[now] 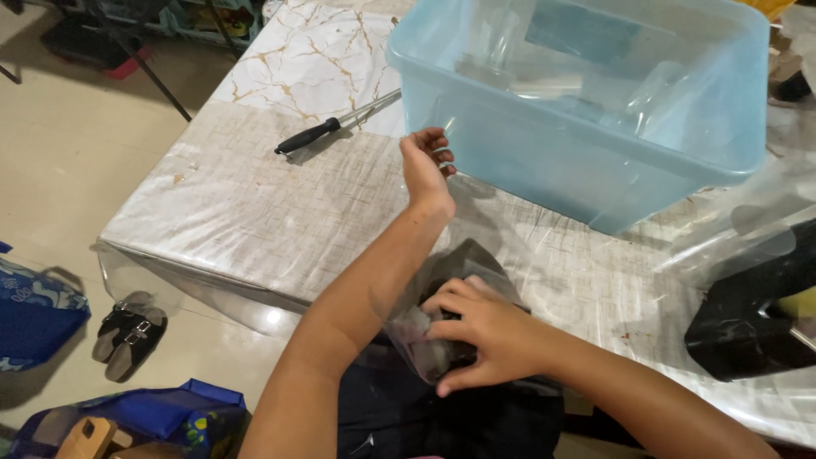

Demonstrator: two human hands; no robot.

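A person's right hand (484, 333) is pressing a clear plastic bag (429, 340) against dark fabric (442, 408) at the table's (255, 212) near edge, while the left hand (427, 167) is lifting, fingers curled, beside a blue plastic tub (586, 110). A black-handled tool (336, 125) is lying to the far left.

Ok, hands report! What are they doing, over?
Left hand raised, fingers curled, by blue tub. Right hand gripping clear bag over dark cloth. Sharpening rod lies clear.
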